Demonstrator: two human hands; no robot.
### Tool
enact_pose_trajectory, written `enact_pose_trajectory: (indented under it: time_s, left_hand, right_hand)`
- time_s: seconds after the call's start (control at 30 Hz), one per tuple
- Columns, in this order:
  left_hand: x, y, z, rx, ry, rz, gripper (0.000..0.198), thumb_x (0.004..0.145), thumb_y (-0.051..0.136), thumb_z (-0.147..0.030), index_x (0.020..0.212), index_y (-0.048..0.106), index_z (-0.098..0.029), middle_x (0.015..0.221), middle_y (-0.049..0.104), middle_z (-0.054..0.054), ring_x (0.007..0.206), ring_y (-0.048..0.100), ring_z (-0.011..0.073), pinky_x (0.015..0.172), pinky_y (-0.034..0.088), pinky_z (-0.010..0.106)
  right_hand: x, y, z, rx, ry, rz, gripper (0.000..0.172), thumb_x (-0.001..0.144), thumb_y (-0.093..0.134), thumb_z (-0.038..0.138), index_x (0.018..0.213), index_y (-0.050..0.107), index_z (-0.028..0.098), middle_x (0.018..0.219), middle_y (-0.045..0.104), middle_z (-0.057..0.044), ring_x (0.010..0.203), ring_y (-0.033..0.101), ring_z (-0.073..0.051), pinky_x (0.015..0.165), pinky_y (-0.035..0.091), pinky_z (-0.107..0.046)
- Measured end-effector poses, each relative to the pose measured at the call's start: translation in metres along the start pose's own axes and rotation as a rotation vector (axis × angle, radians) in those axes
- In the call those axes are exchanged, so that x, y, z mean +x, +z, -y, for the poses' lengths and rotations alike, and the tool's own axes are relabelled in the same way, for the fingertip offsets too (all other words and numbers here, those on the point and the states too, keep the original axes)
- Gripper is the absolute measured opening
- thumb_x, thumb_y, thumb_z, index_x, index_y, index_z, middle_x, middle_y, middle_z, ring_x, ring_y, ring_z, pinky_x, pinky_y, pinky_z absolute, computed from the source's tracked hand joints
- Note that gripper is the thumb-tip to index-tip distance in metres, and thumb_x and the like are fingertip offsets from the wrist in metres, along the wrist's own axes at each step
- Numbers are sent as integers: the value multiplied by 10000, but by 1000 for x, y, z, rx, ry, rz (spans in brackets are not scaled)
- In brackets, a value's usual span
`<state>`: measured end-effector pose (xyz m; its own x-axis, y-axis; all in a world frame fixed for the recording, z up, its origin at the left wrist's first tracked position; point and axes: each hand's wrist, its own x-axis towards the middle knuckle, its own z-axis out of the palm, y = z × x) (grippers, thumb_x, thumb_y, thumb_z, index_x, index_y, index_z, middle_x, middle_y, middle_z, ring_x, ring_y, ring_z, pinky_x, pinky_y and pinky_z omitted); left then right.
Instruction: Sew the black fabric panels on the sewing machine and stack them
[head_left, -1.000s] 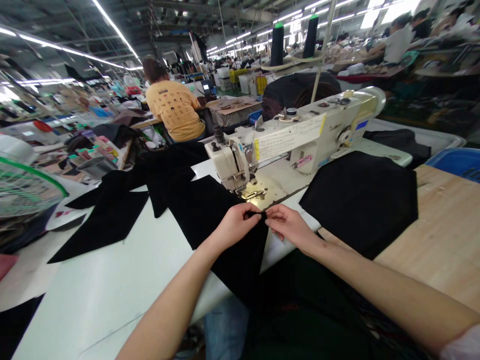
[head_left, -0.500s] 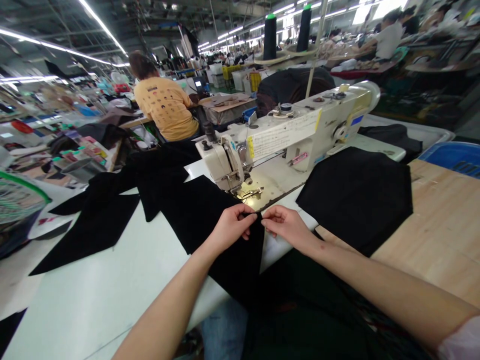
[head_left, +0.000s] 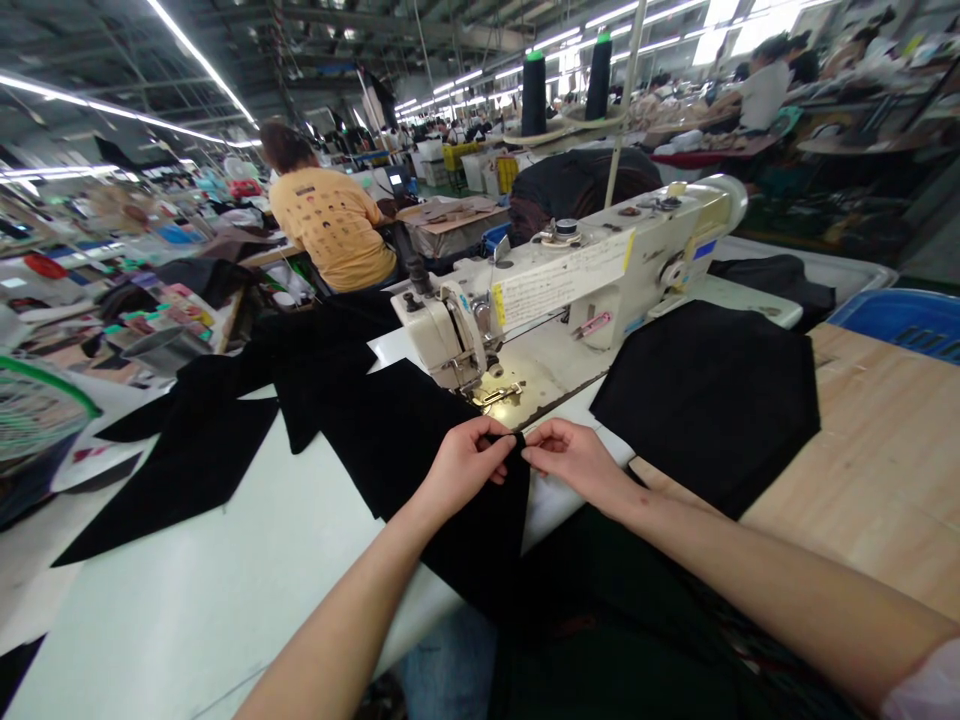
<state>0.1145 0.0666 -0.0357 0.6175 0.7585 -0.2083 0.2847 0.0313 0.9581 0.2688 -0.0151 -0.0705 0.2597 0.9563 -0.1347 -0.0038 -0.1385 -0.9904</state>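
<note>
A piece of black fabric (head_left: 420,430) lies over the front of the white table and hangs past its edge. My left hand (head_left: 469,462) pinches the fabric's edge between thumb and fingers. Close beside it, my right hand (head_left: 574,458) pinches the same edge at the corner, fingertips pressed together. Both hands are just in front of the sewing machine (head_left: 555,290), whose lit needle area sits behind the fabric. To the right, another black fabric piece (head_left: 709,400) rests partly on a wooden board.
More black fabric pieces (head_left: 180,470) are spread over the white tabletop (head_left: 187,600) at left. The wooden board (head_left: 885,450) and a blue basket (head_left: 900,318) are at right. Black thread cones (head_left: 533,95) stand behind the machine. A person in a yellow shirt (head_left: 330,225) sits ahead.
My hands keep hold of the fabric edge, and a small fold now stands up between the fingertips. The right fingers have closed in more on the corner. The view has shifted slightly.
</note>
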Motion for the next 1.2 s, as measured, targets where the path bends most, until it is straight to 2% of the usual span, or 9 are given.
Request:
enact_pose_trajectory:
  time_s: [0.13, 0.33, 0.4, 0.57, 0.7, 0.87, 1.0, 1.2]
  left_hand:
    - [1, -1, -1, -26, -6, -5, 216, 785, 730, -343, 799, 647, -144, 509, 607, -33, 433, 588, 97, 441, 496, 180]
    - [1, -2, 1, -41, -8, -46, 220, 778, 737, -346, 780, 628, -156, 517, 622, -28, 443, 605, 103, 463, 512, 185]
    - [1, -2, 1, -48, -12, -48, 212, 782, 731, -338, 762, 622, -157, 518, 620, -27, 449, 609, 104, 466, 518, 187]
    - [0, -1, -1, -61, -11, -66, 169, 791, 715, -282, 742, 625, -148, 545, 619, -23, 472, 615, 100, 470, 531, 184]
    - [-1, -2, -1, -91, -19, -39, 175, 789, 724, -281, 733, 645, -136, 542, 616, -12, 477, 608, 97, 464, 532, 180]
    - [-2, -4, -3, -172, -41, 15, 207, 777, 753, -324, 762, 684, -129, 568, 625, -4, 516, 621, 103, 510, 569, 204]
    - [-3, -4, -4, -195, -54, 52, 155, 801, 721, -276, 796, 708, -121, 578, 630, -3, 537, 623, 98, 517, 567, 193]
    - [-3, -4, -7, -183, -86, 45, 83, 819, 690, -196, 794, 686, -117, 587, 635, -13, 532, 622, 86, 543, 574, 193]
  right_hand:
    - [-1, -1, 3, -40, -22, 7, 154, 688, 716, 336, 739, 652, 206, 637, 656, 18, 567, 592, -144, 535, 464, -273]
    - [-4, -2, 6, -103, -91, 17, 101, 690, 713, 295, 719, 664, 212, 717, 701, 5, 692, 641, -173, 683, 519, -306]
    - [-5, -2, 6, -130, -113, 18, 96, 709, 709, 296, 727, 662, 213, 729, 700, 2, 704, 644, -176, 694, 520, -309]
    - [-10, 1, 7, -205, -196, -2, 219, 725, 761, 391, 697, 630, 218, 772, 674, -19, 718, 624, -185, 675, 505, -316]
    - [-10, 0, 6, -259, -257, -20, 165, 717, 754, 333, 654, 643, 228, 865, 680, -49, 831, 633, -216, 738, 514, -339]
    - [-6, -1, 4, -246, -203, -36, 164, 714, 750, 364, 727, 677, 218, 857, 702, -51, 807, 657, -213, 765, 534, -354]
    - [-3, -1, 2, -193, -144, -52, 228, 698, 756, 400, 786, 675, 206, 827, 719, -44, 774, 671, -206, 758, 538, -346]
    - [-4, 2, 2, -166, -128, -87, 193, 701, 703, 387, 717, 641, 205, 676, 678, -9, 649, 630, -174, 632, 514, -303]
